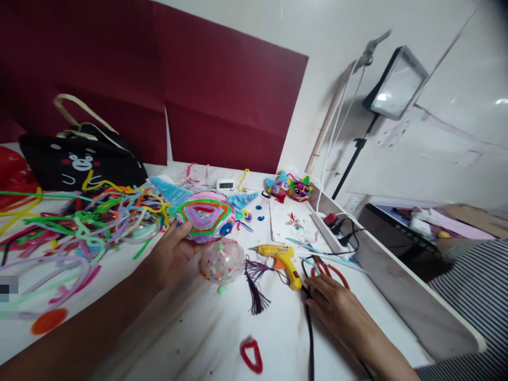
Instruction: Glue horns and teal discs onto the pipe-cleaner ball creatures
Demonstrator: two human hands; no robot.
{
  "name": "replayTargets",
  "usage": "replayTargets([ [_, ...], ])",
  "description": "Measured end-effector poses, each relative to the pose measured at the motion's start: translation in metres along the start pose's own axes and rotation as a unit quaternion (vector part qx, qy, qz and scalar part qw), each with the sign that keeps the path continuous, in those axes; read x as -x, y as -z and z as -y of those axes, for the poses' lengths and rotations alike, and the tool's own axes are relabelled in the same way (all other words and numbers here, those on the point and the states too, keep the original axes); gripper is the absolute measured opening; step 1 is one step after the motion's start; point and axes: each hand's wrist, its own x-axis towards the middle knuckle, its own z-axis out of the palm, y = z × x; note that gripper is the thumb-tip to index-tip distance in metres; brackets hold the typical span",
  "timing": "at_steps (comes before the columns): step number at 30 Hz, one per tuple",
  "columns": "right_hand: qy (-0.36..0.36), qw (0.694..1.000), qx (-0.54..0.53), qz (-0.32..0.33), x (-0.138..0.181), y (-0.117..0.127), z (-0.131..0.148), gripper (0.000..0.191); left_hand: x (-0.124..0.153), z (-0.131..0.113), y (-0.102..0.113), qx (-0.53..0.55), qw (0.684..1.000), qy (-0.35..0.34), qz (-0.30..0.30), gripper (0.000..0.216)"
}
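On the left, my left hand grips a rounded pipe-cleaner craft by its lower left side. Coils of purple, orange, green and red cover it, and fuzzy blue horns stick out. Just below sits a clear ball with colored confetti. My right hand is low over the table with fingers extended, beside the black cord and holding nothing visible. Close to its fingertips lie a yellow hot glue gun and a red-handled tool, partly hidden. A dark purple tassel lies left of the glue gun.
Loose pipe cleaners are heaped at left before a black bag. Two finished-looking crafts stand at the back, near a white board and a power strip. A red pipe-cleaner loop lies in front.
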Motion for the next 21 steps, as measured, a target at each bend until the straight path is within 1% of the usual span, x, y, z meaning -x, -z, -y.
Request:
replayTargets([
  [5,-0.012,0.997,0.026,-0.075,-0.003,-0.01,-0.01,0.035,0.0,-0.002,0.0,0.004,1.0,-0.001,0.005,0.045],
  [10,-0.001,0.994,0.041,-0.105,-0.005,-0.017,-0.013,0.031,-0.002,-0.003,0.004,0.011,1.0,0.015,0.007,0.044],
  [15,0.015,0.994,0.023,-0.108,-0.002,-0.02,-0.003,0.031,-0.003,-0.001,0.006,0.002,1.0,0.013,0.008,0.044],
  [21,-0.007,0.996,0.018,-0.089,-0.005,-0.013,0.009,0.027,-0.004,-0.001,0.005,-0.006,1.0,-0.002,0.009,0.046],
])
